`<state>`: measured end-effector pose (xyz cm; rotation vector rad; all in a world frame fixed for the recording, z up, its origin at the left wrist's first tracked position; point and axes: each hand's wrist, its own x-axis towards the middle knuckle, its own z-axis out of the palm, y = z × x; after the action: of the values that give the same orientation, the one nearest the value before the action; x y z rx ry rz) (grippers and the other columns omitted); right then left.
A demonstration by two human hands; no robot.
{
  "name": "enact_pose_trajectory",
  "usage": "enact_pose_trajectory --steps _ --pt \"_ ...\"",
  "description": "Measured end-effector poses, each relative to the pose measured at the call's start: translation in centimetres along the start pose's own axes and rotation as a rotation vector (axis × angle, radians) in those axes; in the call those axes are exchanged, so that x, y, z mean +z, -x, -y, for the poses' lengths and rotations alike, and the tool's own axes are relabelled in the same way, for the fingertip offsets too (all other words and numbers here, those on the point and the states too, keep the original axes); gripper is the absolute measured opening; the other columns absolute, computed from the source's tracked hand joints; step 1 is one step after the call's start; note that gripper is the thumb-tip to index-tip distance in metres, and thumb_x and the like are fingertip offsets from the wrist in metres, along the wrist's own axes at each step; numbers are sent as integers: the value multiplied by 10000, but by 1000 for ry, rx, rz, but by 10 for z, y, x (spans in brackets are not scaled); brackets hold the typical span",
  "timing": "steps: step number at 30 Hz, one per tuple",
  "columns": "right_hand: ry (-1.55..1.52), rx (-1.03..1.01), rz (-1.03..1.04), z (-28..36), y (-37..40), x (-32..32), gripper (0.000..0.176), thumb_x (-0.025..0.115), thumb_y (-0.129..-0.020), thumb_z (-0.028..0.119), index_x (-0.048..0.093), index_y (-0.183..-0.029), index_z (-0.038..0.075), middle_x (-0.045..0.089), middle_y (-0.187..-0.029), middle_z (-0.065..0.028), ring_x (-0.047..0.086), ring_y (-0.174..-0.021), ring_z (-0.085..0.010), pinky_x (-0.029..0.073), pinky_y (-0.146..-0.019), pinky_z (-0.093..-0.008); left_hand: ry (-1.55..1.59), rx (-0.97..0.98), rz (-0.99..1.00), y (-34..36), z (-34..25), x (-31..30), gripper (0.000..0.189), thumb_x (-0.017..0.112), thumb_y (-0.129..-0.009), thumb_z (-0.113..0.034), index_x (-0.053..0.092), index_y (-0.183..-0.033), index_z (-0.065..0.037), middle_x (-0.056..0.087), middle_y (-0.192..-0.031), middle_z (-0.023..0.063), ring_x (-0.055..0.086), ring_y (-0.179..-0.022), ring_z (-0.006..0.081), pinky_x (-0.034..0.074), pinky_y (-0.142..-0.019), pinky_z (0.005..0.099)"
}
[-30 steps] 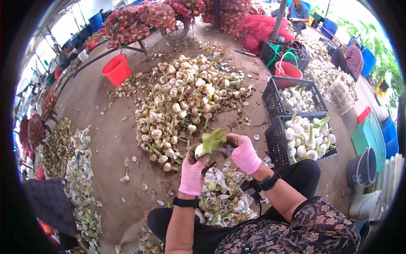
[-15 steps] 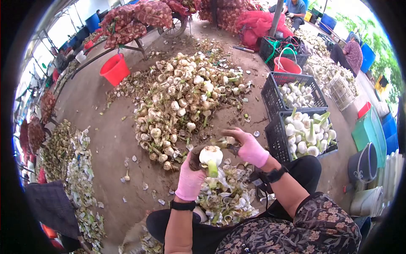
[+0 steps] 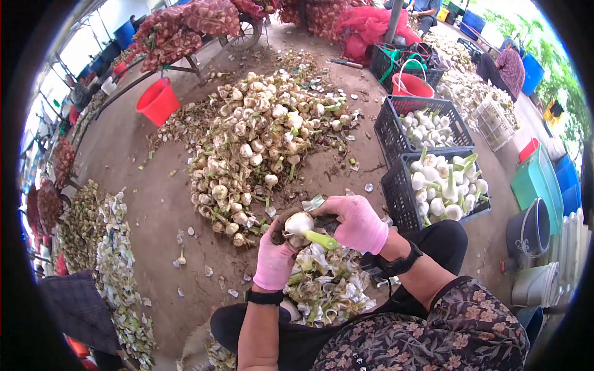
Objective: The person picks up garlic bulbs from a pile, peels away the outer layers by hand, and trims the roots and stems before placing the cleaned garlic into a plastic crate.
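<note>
My left hand (image 3: 273, 263), in a pink glove with dirt-dark fingers, grips a white garlic bulb (image 3: 299, 223). The bulb's cut green stem (image 3: 322, 240) points right toward my other hand. Close beside it, my right hand (image 3: 361, 224) is closed in a pinch, its pink glove turned back-up. A pale strip of garlic skin (image 3: 314, 203) shows at its fingertips; the fingers partly hide what they hold. Below both hands lies a heap of peeled skins and leaves (image 3: 331, 281), between my legs.
A large pile of untrimmed garlic (image 3: 247, 142) lies ahead. To the right stand two black crates (image 3: 402, 198) of cleaned bulbs, with a red bucket (image 3: 411, 88) behind. Another red bucket (image 3: 158, 102) is at left, near a cart loaded with net sacks (image 3: 185, 31). A person (image 3: 508, 68) sits far right.
The bulb has turned from stem-down to stem pointing right. My right hand has come in to the bulb, its fingers going from extended to pinched. The view has shifted slightly.
</note>
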<state>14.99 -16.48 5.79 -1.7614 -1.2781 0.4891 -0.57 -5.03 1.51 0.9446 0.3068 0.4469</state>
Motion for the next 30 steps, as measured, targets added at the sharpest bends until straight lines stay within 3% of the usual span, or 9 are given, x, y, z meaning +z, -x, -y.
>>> enact_pose_trajectory --steps 2,9,12,15,18,21,23,27,30 --pt "174 -35 -5 5 -2 2 253 597 -677 2 677 -914 39 663 -858 -159 640 -834 -351 517 -729 -376 89 -38 -3 -1 2 -3 578 774 -769 -149 510 -1259 8 592 -1178 77 575 -1078 170 471 -948 316" --pt "164 17 -23 -6 -4 5 204 606 -703 -6 645 -900 25 662 -836 -154 650 -778 -314 512 -706 -360 157 -96 -33 0 11 -7 551 717 -830 -217 478 -1274 5 605 -1149 114 601 -1055 216 498 -930 359" --pt "-259 122 98 -15 -9 0 222 655 -694 -8 624 -914 -8 664 -787 -83 583 -754 -87 481 -727 -251 354 -174 -57 1 8 -7 439 624 -885 -138 479 -1266 22 599 -1169 136 602 -1067 233 490 -947 364" --pt "-192 137 31 -14 -14 -3 233 620 -676 -48 622 -906 -13 659 -777 -92 592 -753 -111 485 -723 -269 476 -230 4 2 12 -14 380 478 -938 -193 499 -1257 12 575 -1224 148 571 -1125 266 450 -994 399" --pt "-32 217 -60 -33 -24 1 263 568 -649 -82 623 -896 -15 651 -791 -92 601 -775 -138 480 -736 -282 622 -297 73 7 13 -16 417 479 -943 -267 500 -1264 -1 567 -1238 145 558 -1136 267 440 -1001 410" --pt "-7 67 -143 -42 -17 2 235 580 -739 -75 646 -955 -9 655 -892 -101 613 -838 -134 480 -770 -277 419 -239 -6 8 14 -18 482 555 -915 -338 498 -1270 -17 570 -1230 153 573 -1109 268 471 -961 404" --pt "-339 80 -1 -13 -6 -6 238 605 -791 -51 663 -1015 5 656 -957 -111 620 -887 -137 480 -801 -269 272 -230 -65 7 19 -23 564 617 -876 -399 489 -1272 -18 581 -1203 146 585 -1086 269 494 -929 398" --pt "-214 101 -6 8 3 0 356 582 -689 -78 675 -1013 36 665 -910 -144 663 -894 -248 508 -805 -302 279 -106 -78 4 11 -10 596 737 -814 -257 451 -1269 0 578 -1181 108 582 -1083 224 489 -944 361" --pt "-15 11 -24 6 2 2 313 609 -691 -10 682 -991 41 661 -901 -147 650 -850 -305 510 -767 -337 277 -66 -66 5 5 -3 583 731 -819 -233 447 -1270 2 577 -1178 116 588 -1073 228 488 -947 357"
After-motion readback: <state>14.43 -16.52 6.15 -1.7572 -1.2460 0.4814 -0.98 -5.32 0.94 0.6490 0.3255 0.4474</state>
